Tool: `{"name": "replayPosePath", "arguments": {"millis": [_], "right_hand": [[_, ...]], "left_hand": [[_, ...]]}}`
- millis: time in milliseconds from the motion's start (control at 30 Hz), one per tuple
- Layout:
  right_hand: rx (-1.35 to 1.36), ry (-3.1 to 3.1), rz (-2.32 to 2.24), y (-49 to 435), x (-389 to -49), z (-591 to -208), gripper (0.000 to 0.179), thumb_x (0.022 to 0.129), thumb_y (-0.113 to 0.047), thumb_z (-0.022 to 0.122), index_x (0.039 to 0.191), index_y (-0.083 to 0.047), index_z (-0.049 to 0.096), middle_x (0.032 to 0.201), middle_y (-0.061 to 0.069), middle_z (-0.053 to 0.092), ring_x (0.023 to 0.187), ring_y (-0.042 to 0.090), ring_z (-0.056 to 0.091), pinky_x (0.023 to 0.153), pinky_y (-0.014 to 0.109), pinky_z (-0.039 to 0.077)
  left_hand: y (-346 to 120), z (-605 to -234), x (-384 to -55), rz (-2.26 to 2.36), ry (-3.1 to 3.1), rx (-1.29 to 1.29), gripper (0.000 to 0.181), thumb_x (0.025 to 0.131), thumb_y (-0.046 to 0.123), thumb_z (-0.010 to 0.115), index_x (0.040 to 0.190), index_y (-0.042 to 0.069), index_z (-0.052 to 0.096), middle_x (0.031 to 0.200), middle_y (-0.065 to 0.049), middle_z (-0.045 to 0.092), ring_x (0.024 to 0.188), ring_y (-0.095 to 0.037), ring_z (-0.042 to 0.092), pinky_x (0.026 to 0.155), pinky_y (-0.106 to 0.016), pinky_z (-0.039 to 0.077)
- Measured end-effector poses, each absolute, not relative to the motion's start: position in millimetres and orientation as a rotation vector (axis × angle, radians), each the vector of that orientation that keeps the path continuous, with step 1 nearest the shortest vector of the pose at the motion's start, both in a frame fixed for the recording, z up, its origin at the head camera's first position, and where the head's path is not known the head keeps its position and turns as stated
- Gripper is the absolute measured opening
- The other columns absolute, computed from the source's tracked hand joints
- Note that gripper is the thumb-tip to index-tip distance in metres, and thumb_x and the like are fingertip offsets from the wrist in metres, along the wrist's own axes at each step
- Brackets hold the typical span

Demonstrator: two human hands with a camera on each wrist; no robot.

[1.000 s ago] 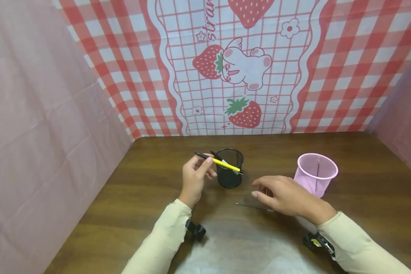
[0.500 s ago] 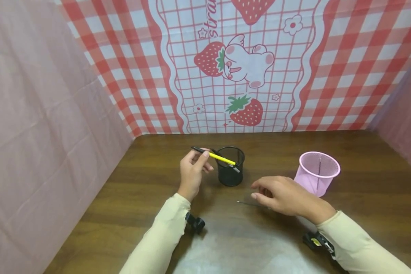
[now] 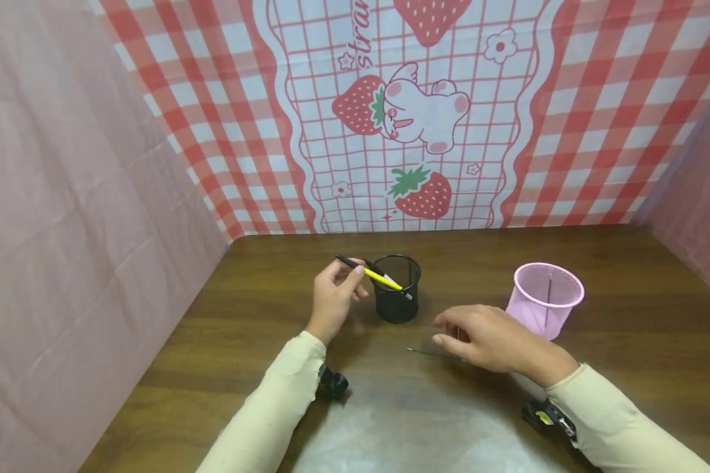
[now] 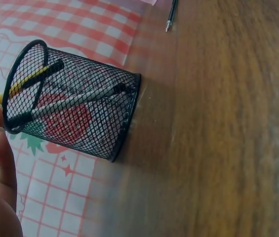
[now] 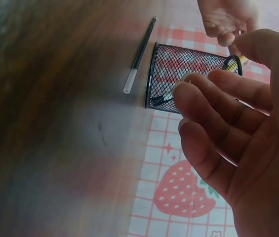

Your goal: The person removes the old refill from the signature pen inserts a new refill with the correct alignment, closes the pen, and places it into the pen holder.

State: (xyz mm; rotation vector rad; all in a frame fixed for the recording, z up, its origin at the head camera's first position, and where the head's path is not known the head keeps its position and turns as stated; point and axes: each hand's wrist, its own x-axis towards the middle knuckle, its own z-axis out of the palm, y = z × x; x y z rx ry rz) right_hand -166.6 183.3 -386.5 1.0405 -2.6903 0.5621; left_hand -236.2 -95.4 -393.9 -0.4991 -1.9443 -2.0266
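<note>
My left hand [image 3: 331, 295] pinches a yellow-and-black pen [image 3: 381, 278] between thumb and fingers, left of the black mesh pen holder [image 3: 397, 309]. The pen slants through the holder's mouth; in the left wrist view its dark end shows behind the mesh. Inside the holder leans a white pen [image 4: 75, 102] with black ends. My right hand [image 3: 491, 338] hovers with relaxed, slightly bent fingers and holds nothing. Under its fingertips a thin black pen refill [image 5: 141, 52] with a clear end lies on the table, partly hidden by the hand in the head view.
A pink mesh pen holder [image 3: 535, 315] stands right of the black one, just beyond the right hand, with a thin dark upright line inside. The brown wooden table [image 3: 260, 315] ends at a red checked strawberry cloth [image 3: 260, 164] behind. A pinkish cloth [image 3: 106, 217] hangs at the left.
The yellow pen's far end has drawn back from beyond the black holder's right rim and dropped inside its mouth. The right hand stays in place.
</note>
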Motion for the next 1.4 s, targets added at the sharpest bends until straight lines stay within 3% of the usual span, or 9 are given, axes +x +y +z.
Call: {"name": "replayPosePath", "arguments": {"millis": [133,300,433,667,767,967,1133,1233,1400], "right_hand": [[1.036,-2.683,0.555,187,-165,-387,0.027,0.095,-0.036,0.069,0.109,-0.013,0.073,0.081,-0.023,0.056,0.073,-0.002,0.055,0.067,0.028,0.053],[0.988,-2.696,0.555,192,-162,-387,0.025,0.094,-0.036,0.070,0.107,-0.015,0.073,0.080,-0.024,0.056,0.073,-0.002,0.056,0.065,0.027,0.053],[0.985,-2.706,0.565,193,-162,-387,0.025,0.095,-0.037,0.069,0.107,-0.015,0.073,0.080,-0.024,0.056,0.072,-0.002,0.056,0.065,0.027,0.052],[1.005,-2.705,0.565,192,-163,-388,0.025,0.095,-0.035,0.069,0.108,-0.014,0.073,0.080,-0.024,0.056,0.073,-0.003,0.056,0.066,0.027,0.053],[1.017,-2.714,0.566,191,-164,-387,0.026,0.096,-0.036,0.068,0.108,-0.014,0.073,0.081,-0.023,0.057,0.073,-0.003,0.056,0.066,0.027,0.053],[1.035,-2.729,0.564,188,-166,-387,0.025,0.096,-0.036,0.067,0.108,-0.014,0.073,0.081,-0.023,0.057,0.072,-0.002,0.055,0.065,0.026,0.052],[1.039,-2.741,0.558,186,-166,-386,0.026,0.096,-0.036,0.067,0.108,-0.014,0.073,0.080,-0.023,0.056,0.072,-0.002,0.055,0.066,0.028,0.053],[1.039,-2.746,0.552,185,-167,-386,0.026,0.096,-0.036,0.067,0.108,-0.014,0.073,0.080,-0.023,0.056,0.072,-0.001,0.055,0.066,0.028,0.053],[1.044,-2.748,0.546,186,-167,-386,0.025,0.096,-0.037,0.067,0.107,-0.015,0.073,0.080,-0.022,0.057,0.072,-0.001,0.055,0.065,0.028,0.052]], "left_hand": [[-90,-394,-239,-2.056,-1.931,-0.547,0.021,0.095,-0.004,0.062,0.113,-0.015,0.058,0.091,-0.038,0.060,0.057,-0.021,0.061,0.050,-0.023,0.050],[-82,-394,-243,-2.028,-1.954,-0.606,0.023,0.094,-0.004,0.063,0.114,-0.011,0.056,0.089,-0.025,0.063,0.057,-0.028,0.063,0.050,-0.025,0.052],[-81,-394,-247,-1.918,-2.015,-0.645,0.017,0.094,-0.001,0.063,0.110,-0.006,0.059,0.089,-0.021,0.067,0.059,-0.034,0.064,0.050,-0.029,0.054],[-80,-393,-248,-1.720,-2.062,-0.732,0.007,0.094,0.001,0.062,0.101,0.000,0.063,0.086,-0.013,0.073,0.059,-0.033,0.065,0.052,-0.037,0.057],[-80,-394,-247,-1.711,-2.063,-0.751,0.007,0.094,0.000,0.063,0.101,-0.003,0.064,0.089,-0.015,0.073,0.059,-0.033,0.065,0.053,-0.036,0.058],[-79,-374,-225,-1.741,-2.094,-0.743,0.009,0.093,-0.008,0.060,0.100,-0.013,0.061,0.090,-0.028,0.070,0.061,-0.043,0.064,0.055,-0.051,0.058],[-77,-371,-221,-1.772,-2.125,-0.780,0.008,0.091,-0.009,0.061,0.098,-0.013,0.063,0.091,-0.028,0.070,0.062,-0.042,0.064,0.059,-0.060,0.057],[-76,-371,-220,-1.776,-2.136,-0.806,0.009,0.090,-0.011,0.061,0.098,-0.014,0.062,0.092,-0.028,0.070,0.062,-0.041,0.064,0.058,-0.056,0.058],[-75,-372,-220,-1.746,-2.133,-0.819,0.016,0.089,-0.013,0.061,0.105,-0.010,0.060,0.093,-0.028,0.071,0.061,-0.042,0.063,0.055,-0.039,0.060]]}}
